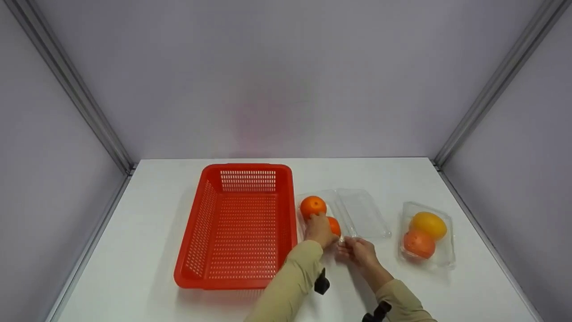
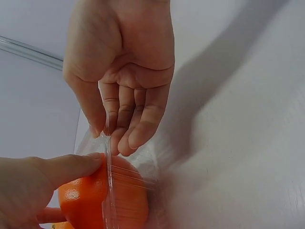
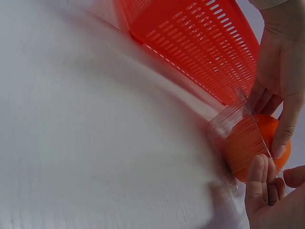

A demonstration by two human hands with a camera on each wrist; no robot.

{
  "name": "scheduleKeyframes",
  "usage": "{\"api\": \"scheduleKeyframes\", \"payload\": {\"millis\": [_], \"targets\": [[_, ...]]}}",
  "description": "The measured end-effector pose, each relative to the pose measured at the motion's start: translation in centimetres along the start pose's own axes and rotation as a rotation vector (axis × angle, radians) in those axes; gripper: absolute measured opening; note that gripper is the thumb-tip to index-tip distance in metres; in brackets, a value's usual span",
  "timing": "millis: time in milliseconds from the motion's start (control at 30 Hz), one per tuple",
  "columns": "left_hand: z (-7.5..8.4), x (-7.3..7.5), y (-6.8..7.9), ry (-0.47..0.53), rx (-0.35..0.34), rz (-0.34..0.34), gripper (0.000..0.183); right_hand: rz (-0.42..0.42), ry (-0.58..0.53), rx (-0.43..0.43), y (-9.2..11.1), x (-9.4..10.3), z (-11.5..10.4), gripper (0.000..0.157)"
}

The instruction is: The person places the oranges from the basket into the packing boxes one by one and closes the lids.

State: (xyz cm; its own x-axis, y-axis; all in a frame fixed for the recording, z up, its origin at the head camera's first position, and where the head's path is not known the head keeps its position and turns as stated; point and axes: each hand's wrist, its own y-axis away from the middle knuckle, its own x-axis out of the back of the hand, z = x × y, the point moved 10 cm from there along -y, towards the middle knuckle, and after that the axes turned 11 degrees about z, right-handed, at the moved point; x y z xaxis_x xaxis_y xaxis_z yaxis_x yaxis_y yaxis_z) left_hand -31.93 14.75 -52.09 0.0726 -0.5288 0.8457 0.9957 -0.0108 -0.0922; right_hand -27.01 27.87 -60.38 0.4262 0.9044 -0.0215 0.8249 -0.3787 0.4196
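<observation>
A clear plastic clamshell box point(image 1: 330, 197) stands just right of the red basket, its lid point(image 1: 364, 214) folded open to the right. Inside sit an orange point(image 1: 313, 205) and, nearer the front, a second orange point(image 1: 334, 226). My left hand point(image 1: 319, 230) reaches over the box and grips the front orange; its thumb point(image 2: 78, 168) lies on the peel in the left wrist view. At the box's front corner, my right hand point(image 1: 357, 252) pinches the plastic rim point(image 2: 108, 176) between thumb and fingers. The left hand partly covers the front orange in the head view.
A red perforated basket point(image 1: 243, 286) occupies the middle left of the white table point(image 1: 120, 250). Over on the right lies another clear box point(image 1: 448, 250) holding a yellow-orange fruit point(image 1: 428, 225) and a reddish-orange one point(image 1: 419, 244). Grey walls point(image 1: 286, 89) enclose the table.
</observation>
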Motion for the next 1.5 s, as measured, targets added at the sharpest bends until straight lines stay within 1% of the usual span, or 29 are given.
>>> {"api": "scheduleKeyframes", "payload": {"millis": [133,233,367,467,633,700,767,900,967,1067,1200,1267,1400,1500], "targets": [[0.0,0.2,0.2,-0.027,-0.018,0.012,0.062,-0.006,-0.017,-0.008,0.0,0.0,0.0,0.019],[0.1,0.5,0.3,-0.040,-0.041,0.034,0.058,-0.007,-0.024,-0.015,-0.1,0.0,0.0,0.020],[0.5,1.0,0.5,-0.053,-0.081,0.084,0.052,-0.010,-0.031,-0.024,-0.3,0.1,-0.1,0.022],[0.6,1.4,0.7,-0.054,-0.086,0.094,0.047,-0.009,-0.045,-0.034,-0.4,0.3,-0.2,0.024],[0.8,1.4,0.9,-0.029,-0.062,0.055,0.041,0.014,-0.055,-0.062,-0.6,1.1,-0.3,0.029],[0.9,1.3,1.1,-0.019,-0.056,0.049,0.039,0.021,-0.050,-0.068,-0.7,1.4,-0.4,0.031],[1.1,1.3,1.2,-0.024,-0.060,0.058,0.037,0.036,-0.039,-0.070,-0.8,1.8,-0.6,0.033],[1.5,1.5,1.5,-0.002,-0.055,0.098,0.032,0.071,-0.015,-0.074,-1.3,2.4,-0.7,0.035],[1.6,1.5,1.6,0.044,-0.047,0.115,0.030,0.090,-0.019,-0.077,-1.5,2.6,-0.7,0.034],[1.8,1.6,1.8,0.160,-0.032,0.144,0.028,0.104,-0.036,-0.071,-1.8,2.8,-0.8,0.036],[1.6,1.7,2.1,0.346,-0.013,0.212,0.026,0.112,-0.042,-0.069,-1.9,3.0,-0.9,0.037],[1.4,1.8,2.3,0.415,-0.003,0.260,0.023,0.115,-0.040,-0.072,-1.9,3.1,-1.0,0.037],[0.6,1.6,2.7,0.510,0.041,0.331,0.017,0.133,-0.028,-0.075,-2.0,3.5,-1.2,0.037],[0.1,1.2,2.9,0.554,0.080,0.341,0.013,0.149,-0.026,-0.076,-2.2,3.7,-1.5,0.037]]}}
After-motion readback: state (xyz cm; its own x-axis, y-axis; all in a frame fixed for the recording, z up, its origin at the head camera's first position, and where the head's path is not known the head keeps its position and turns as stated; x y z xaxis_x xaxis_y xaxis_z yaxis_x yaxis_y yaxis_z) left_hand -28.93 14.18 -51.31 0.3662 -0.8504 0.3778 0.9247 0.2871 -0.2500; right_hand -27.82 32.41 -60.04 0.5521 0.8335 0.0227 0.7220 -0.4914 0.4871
